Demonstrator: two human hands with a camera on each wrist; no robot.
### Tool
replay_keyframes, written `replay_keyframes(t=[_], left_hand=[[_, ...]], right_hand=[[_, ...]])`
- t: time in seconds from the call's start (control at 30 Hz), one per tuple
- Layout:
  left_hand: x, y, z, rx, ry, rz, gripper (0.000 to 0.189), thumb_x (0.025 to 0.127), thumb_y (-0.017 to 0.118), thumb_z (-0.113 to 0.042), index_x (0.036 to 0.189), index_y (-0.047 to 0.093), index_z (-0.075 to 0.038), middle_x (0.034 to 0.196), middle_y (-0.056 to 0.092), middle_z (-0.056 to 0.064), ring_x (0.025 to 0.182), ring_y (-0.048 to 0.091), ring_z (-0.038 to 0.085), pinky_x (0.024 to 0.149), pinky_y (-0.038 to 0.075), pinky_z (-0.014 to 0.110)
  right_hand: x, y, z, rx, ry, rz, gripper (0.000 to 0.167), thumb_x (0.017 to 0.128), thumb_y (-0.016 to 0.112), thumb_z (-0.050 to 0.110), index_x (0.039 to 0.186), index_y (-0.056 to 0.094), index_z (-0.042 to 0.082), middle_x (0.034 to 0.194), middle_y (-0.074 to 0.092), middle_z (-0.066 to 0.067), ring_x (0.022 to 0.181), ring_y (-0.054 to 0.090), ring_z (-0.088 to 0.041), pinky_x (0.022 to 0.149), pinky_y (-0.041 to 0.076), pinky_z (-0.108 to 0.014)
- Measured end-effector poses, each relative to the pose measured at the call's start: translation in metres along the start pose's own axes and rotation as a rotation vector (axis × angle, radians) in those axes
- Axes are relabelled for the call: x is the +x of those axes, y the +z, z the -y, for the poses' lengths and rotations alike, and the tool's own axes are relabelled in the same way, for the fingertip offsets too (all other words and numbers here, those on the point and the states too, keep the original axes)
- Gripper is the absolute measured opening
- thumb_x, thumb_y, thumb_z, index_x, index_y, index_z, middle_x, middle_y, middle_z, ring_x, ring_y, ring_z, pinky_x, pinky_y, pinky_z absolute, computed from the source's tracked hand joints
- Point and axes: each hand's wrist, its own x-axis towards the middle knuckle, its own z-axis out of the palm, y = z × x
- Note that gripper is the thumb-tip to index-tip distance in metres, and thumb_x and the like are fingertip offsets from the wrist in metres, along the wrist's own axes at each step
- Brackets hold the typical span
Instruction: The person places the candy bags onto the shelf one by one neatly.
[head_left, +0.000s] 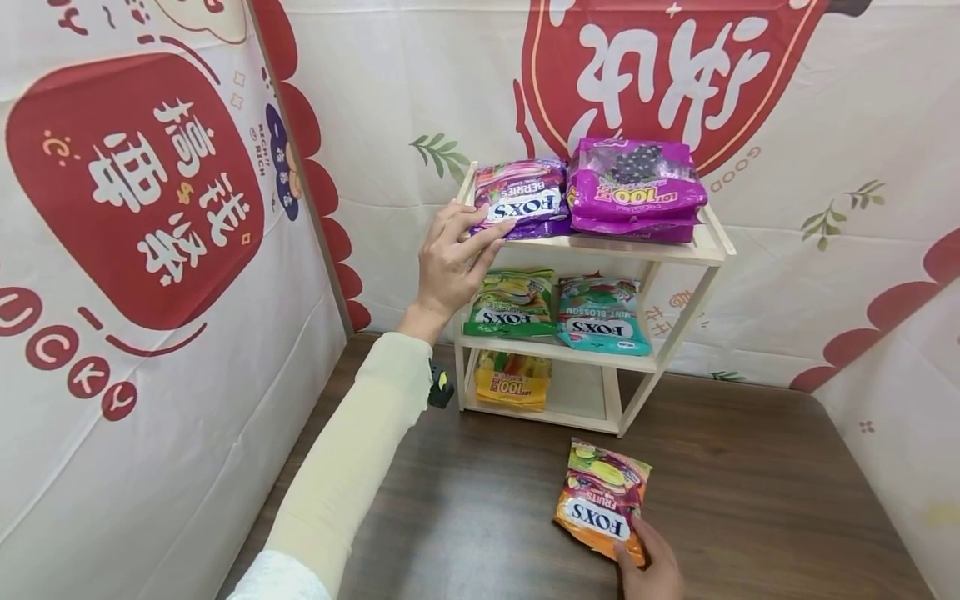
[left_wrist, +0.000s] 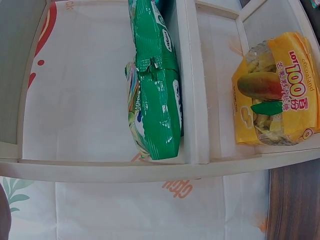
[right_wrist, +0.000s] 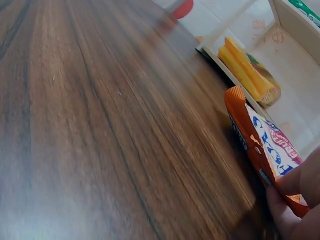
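Observation:
My left hand (head_left: 453, 258) reaches up to the top shelf. Its fingers lie over the lower left corner of a purple Fox's Berries candy bag (head_left: 522, 198), the thumb lower, by the shelf's front edge. Low at the front, my right hand (head_left: 651, 567) pinches the bottom corner of an orange Fox's Fruits candy bag (head_left: 602, 500) between thumb and fingers. In the right wrist view, that orange bag (right_wrist: 265, 145) is tilted, close over the wooden table, with the thumb and a finger (right_wrist: 295, 182) at its edge.
A light wooden rack (head_left: 491, 339) stands on the brown table (head_left: 750, 492). A magenta candy bag (head_left: 637, 196) shares the top shelf. Green (head_left: 513, 304) and teal (head_left: 602, 315) Fox's bags sit on the middle shelf, a yellow bag (head_left: 513, 382) at the bottom. Printed cloth (head_left: 360, 100) hangs around.

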Motion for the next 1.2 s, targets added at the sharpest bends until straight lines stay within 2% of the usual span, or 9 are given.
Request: replay_keyframes(t=[0.1, 0.3, 0.57, 0.73, 0.83, 0.93, 1.07, 1.2], left_hand=[[0.000, 0.001, -0.001, 0.003, 0.003, 0.004, 0.023, 0.086, 0.070, -0.018, 0.108, 0.075, -0.016, 0.110, 0.064, 0.014, 0.108, 0.052, 0.032, 0.106, 0.035, 0.045], [0.000, 0.003, -0.002, 0.004, 0.022, -0.013, 0.023, 0.085, 0.070, -0.017, 0.107, 0.075, -0.016, 0.108, 0.064, 0.015, 0.106, 0.054, 0.033, 0.105, 0.036, 0.046], [0.002, 0.002, -0.002, -0.007, 0.020, -0.019, 0.022, 0.085, 0.071, -0.016, 0.107, 0.075, -0.016, 0.108, 0.064, 0.015, 0.106, 0.053, 0.033, 0.104, 0.036, 0.047], [0.000, 0.001, -0.002, -0.002, 0.017, -0.015, 0.022, 0.086, 0.070, -0.018, 0.107, 0.075, -0.016, 0.110, 0.064, 0.015, 0.106, 0.053, 0.032, 0.105, 0.035, 0.047], [0.001, 0.000, -0.001, -0.003, 0.009, -0.016, 0.021, 0.086, 0.069, -0.018, 0.107, 0.075, -0.015, 0.111, 0.064, 0.014, 0.107, 0.053, 0.032, 0.105, 0.035, 0.047], [0.001, 0.000, 0.000, 0.000, 0.006, -0.012, 0.021, 0.087, 0.069, -0.017, 0.107, 0.075, -0.015, 0.110, 0.064, 0.014, 0.107, 0.053, 0.032, 0.105, 0.035, 0.047], [0.001, 0.000, 0.000, 0.002, 0.006, -0.010, 0.021, 0.087, 0.069, -0.018, 0.107, 0.075, -0.016, 0.110, 0.064, 0.014, 0.107, 0.052, 0.032, 0.105, 0.035, 0.047], [0.000, 0.002, 0.000, 0.000, 0.005, -0.011, 0.021, 0.087, 0.069, -0.018, 0.107, 0.075, -0.015, 0.109, 0.064, 0.014, 0.107, 0.052, 0.032, 0.105, 0.035, 0.047]], right_hand=[[0.000, 0.005, 0.004, -0.026, -0.013, 0.026, 0.055, 0.086, 0.072, 0.017, 0.136, 0.052, 0.006, 0.138, 0.043, -0.024, 0.126, 0.037, -0.045, 0.101, 0.030, -0.062], [-0.003, 0.010, 0.016, -0.031, -0.092, 0.060, 0.052, 0.086, 0.072, 0.013, 0.134, 0.054, 0.004, 0.137, 0.046, -0.022, 0.126, 0.039, -0.043, 0.101, 0.031, -0.061], [-0.003, 0.013, 0.025, -0.039, -0.128, 0.130, 0.052, 0.085, 0.072, 0.010, 0.134, 0.055, 0.004, 0.138, 0.046, -0.024, 0.126, 0.039, -0.045, 0.102, 0.030, -0.060], [-0.002, 0.010, 0.029, -0.016, -0.096, 0.144, 0.050, 0.083, 0.076, 0.021, 0.128, 0.060, 0.006, 0.127, 0.054, -0.026, 0.115, 0.050, -0.045, 0.094, 0.040, -0.059], [0.000, 0.007, 0.032, 0.023, -0.063, 0.123, 0.047, 0.085, 0.074, 0.030, 0.124, 0.064, 0.006, 0.117, 0.061, -0.023, 0.103, 0.059, -0.038, 0.085, 0.048, -0.052], [0.004, 0.002, 0.036, 0.036, -0.053, 0.097, 0.046, 0.088, 0.069, 0.034, 0.123, 0.063, 0.004, 0.111, 0.065, -0.020, 0.097, 0.061, -0.033, 0.081, 0.049, -0.048], [0.012, -0.002, 0.045, 0.053, -0.088, 0.108, 0.052, 0.091, 0.065, 0.037, 0.130, 0.056, 0.004, 0.121, 0.060, -0.023, 0.107, 0.058, -0.038, 0.087, 0.046, -0.053], [0.023, 0.004, 0.055, 0.098, -0.185, 0.154, 0.063, 0.090, 0.068, 0.031, 0.139, 0.043, 0.000, 0.133, 0.047, -0.028, 0.118, 0.049, -0.043, 0.094, 0.044, -0.054]])
